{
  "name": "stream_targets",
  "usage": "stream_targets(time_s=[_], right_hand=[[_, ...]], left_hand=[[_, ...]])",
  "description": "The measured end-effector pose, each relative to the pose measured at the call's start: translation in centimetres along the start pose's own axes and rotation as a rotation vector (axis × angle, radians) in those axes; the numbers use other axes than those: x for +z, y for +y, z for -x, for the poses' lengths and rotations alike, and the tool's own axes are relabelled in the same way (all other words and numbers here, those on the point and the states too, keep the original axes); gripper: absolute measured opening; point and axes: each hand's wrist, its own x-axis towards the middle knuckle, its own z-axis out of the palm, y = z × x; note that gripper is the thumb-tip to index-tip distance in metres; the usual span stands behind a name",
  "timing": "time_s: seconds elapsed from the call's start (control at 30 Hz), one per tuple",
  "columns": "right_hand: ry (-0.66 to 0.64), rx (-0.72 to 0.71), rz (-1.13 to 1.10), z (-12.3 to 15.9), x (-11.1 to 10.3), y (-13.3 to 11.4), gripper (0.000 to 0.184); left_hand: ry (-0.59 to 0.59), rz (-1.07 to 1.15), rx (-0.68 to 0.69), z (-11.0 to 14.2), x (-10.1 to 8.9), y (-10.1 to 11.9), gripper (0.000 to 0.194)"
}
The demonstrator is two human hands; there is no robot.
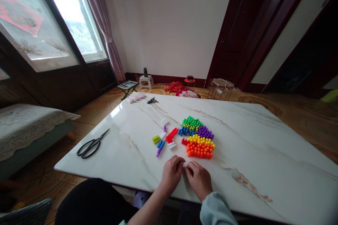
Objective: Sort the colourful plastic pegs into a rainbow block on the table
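We're in a home, in a living room by the look of it: a long mauve fabric curtain (107, 24) tied back beside the dark-framed glass window (76, 17), a white lace-edged cloth (29, 124) over low green seating, a dark red wooden panelled door (243, 31), and patterned brown floor tiles (108, 99).

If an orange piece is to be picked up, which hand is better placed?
Right, I'd say: the right hand sits just below the orange pieces, while the left hand is off to their left.
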Motion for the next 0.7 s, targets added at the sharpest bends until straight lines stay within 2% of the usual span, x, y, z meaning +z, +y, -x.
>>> stream_targets(time_s=[0.13,0.23,0.33,0.4,0.47,0.57,0.7], right_hand=[[-0.038,0.05,0.124,-0.3,0.4,-0.6,0.021],[-0.061,0.013,0.184,-0.5,0.5,-0.6,0.022],[-0.076,-0.035,0.219,-0.7,0.7,-0.5,0.028],[-0.074,-0.056,0.247,-0.8,0.8,-0.5,0.031],[-0.064,-0.072,0.258,-0.8,0.9,-0.5,0.033],[-0.046,-0.08,0.244,-0.8,0.9,-0.5,0.033],[-0.033,-0.083,0.239,-0.7,1.0,-0.5,0.031]], left_hand=[[0.059,0.123,-0.041,0.1,-0.1,-0.3,0.018],[0.151,0.201,-0.088,0.2,-0.6,-0.8,0.019],[0.263,0.073,-0.027,-0.3,-1.8,-1.4,0.02],[0.293,-0.072,0.044,-1.3,-2.8,-1.7,0.021],[0.276,-0.208,0.082,-2.9,-3.7,-1.8,0.023],[0.189,-0.407,0.064,-6.2,-4.8,-1.7,0.028],[-0.059,-0.687,-0.059,-10.1,-5.4,-1.3,0.038]])
